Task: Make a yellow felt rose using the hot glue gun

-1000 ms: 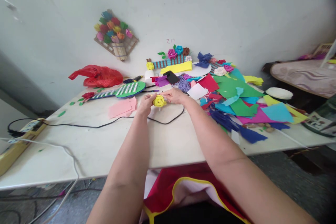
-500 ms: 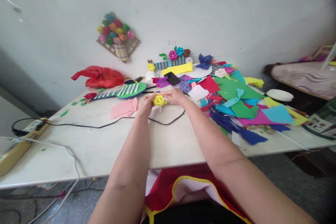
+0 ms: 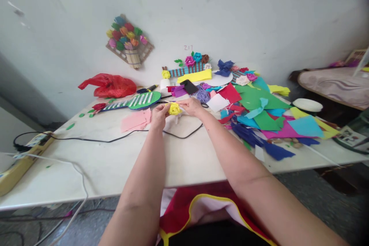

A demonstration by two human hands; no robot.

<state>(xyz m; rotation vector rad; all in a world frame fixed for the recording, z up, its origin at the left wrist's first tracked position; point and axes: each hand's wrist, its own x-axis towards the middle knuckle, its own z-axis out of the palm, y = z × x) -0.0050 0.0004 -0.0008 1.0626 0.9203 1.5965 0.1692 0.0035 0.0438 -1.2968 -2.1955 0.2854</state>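
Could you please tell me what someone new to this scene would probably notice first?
Probably the bright yellow paper flower, held between the left hand and the right hand above the white table. Next might come the jumble of coloured paper spread over the table's right side. The shiny red plastic bag towards the back left and the multicoloured bouquet on the wall above it also stand out.

Pale wall (image 3: pixel 248 15) marked 217 behind 1 white table (image 3: pixel 115 169), grey floor (image 3: pixel 302 184)
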